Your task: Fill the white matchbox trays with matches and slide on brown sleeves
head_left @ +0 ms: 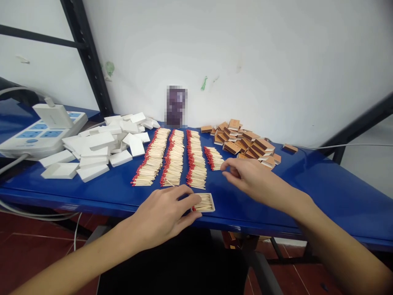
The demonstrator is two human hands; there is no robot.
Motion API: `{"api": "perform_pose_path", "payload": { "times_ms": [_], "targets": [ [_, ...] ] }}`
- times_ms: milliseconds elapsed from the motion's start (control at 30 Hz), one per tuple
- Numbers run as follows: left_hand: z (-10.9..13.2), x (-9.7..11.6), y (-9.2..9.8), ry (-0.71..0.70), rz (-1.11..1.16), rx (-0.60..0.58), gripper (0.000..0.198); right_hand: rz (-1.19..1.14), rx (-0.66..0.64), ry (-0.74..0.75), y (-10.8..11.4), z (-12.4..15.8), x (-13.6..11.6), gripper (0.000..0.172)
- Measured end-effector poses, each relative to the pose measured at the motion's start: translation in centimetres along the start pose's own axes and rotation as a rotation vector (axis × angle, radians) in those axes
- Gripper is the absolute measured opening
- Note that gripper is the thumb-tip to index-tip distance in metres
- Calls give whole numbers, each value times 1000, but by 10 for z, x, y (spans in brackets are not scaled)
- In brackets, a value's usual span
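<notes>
My left hand (167,213) is closed on the left end of a white matchbox tray (213,201) at the table's front edge, its fingertips over the tray. Red-tipped matches (205,200) lie inside it, partly hidden by my fingers. My right hand (245,174) hovers beside the right end of a short row of matches (214,159). Its thumb and forefinger are curled but slightly apart, with nothing visible between them. Three longer rows of matches (196,164) stretch back across the blue table, red heads to the left.
White empty trays (101,141) are heaped at the left, beside a power strip (46,135) with a plugged-in charger. Brown matchbox sleeves (245,141) form a pile at the back right. A blurred dark object (176,106) leans on the wall. The blue table (307,188) ends close in front.
</notes>
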State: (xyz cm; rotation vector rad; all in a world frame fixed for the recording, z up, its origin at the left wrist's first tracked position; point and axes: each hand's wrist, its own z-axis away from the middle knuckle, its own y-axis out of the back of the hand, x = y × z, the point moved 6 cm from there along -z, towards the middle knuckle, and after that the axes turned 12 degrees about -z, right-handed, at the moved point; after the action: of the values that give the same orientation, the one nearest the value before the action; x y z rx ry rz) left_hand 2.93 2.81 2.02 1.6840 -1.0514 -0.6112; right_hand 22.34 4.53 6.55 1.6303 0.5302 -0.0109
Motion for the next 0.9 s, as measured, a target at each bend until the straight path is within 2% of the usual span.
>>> {"api": "perform_pose_path", "payload": {
  "times_ms": [100, 200, 367, 900],
  "targets": [
    [0, -1, -1, 6, 3, 3, 22, 81, 11, -12, -3, -9, 21, 19],
    [1, -1, -1, 10, 1, 16, 23, 121, 0, 2, -11, -14, 29, 24],
    [0, 0, -1, 14, -8, 32, 22, 138, -3, 5, -18, -14, 30, 27],
    [1, 0, 1, 8, -15, 42, 23, 118, -12, -45, -17, -15, 29, 27]
  ]
}}
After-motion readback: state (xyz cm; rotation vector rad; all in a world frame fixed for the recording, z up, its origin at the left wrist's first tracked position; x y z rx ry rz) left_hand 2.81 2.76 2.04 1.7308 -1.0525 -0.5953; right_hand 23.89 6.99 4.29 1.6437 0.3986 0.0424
